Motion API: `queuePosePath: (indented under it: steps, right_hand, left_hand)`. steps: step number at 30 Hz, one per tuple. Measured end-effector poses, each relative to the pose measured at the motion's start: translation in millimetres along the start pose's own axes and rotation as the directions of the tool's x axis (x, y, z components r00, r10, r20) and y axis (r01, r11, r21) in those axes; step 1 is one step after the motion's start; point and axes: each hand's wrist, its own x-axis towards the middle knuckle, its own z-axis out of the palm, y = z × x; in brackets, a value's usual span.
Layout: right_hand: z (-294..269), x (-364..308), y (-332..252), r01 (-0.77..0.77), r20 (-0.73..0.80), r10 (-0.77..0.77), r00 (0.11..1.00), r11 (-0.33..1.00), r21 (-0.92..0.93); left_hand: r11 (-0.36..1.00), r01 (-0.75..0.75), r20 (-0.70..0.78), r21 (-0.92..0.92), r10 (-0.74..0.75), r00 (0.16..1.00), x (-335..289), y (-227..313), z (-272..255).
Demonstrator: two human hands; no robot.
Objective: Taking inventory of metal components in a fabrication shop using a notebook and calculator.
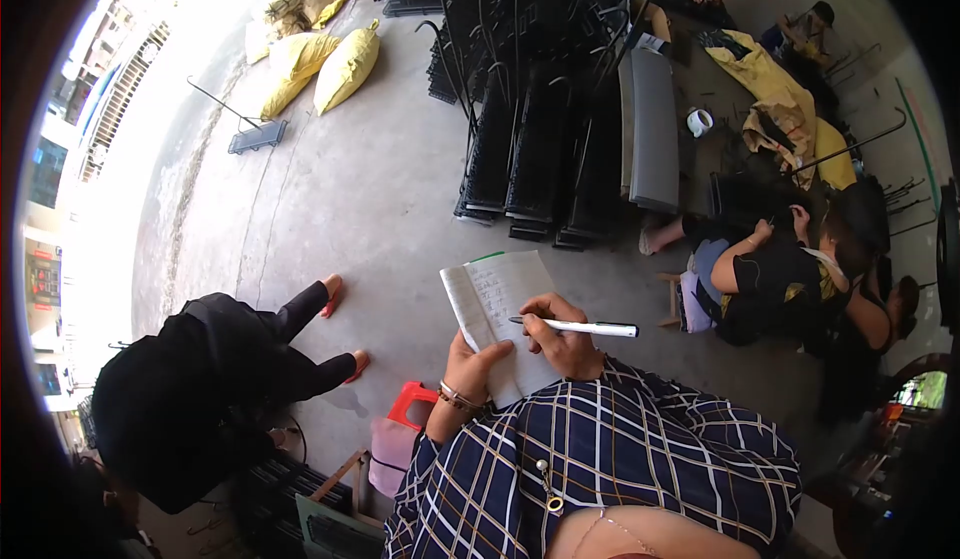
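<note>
An open notebook with handwriting on its pale pages is held in front of my body. My left hand grips its lower left part, the thumb lying across the page and the fingers hidden beneath. In my right hand is a white pen with a dark tip, which points left and rests at or just above the writing. My right fingers are curled round the pen over the right-hand page. Bracelets circle my left wrist.
Tall stacks of black metal racks stand ahead, beside a long grey panel. Yellow sacks lie at the far left. A person in black bends at left; a seated person works at right. A red stool stands near my left elbow.
</note>
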Motion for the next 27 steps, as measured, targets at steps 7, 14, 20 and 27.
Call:
queuePosePath:
  steps: [7, 14, 20, 27]
  right_hand:
    - [-10, -1, 10, 0.116, 0.035, -0.112, 0.993, 0.985, -0.131]
    - [-10, -1, 7, 0.228, 0.084, -0.214, 0.973, 0.942, -0.246]
    - [-9, 3, 8, 0.378, 0.088, -0.369, 0.925, 0.882, -0.282]
    - [-11, 3, 8, 0.407, 0.113, -0.392, 0.913, 0.857, -0.315]
  left_hand:
    - [0.999, 0.052, -0.001, -0.01, -0.052, 0.999, -1, 6, 4]
    - [1.0, 0.019, -0.006, 0.016, -0.018, 1.0, -1, 9, 10]
    - [0.999, 0.037, 0.016, 0.037, -0.037, 0.999, -3, 11, 14]
    - [0.997, 0.034, -0.001, 0.07, -0.034, 0.999, -3, 12, 20]
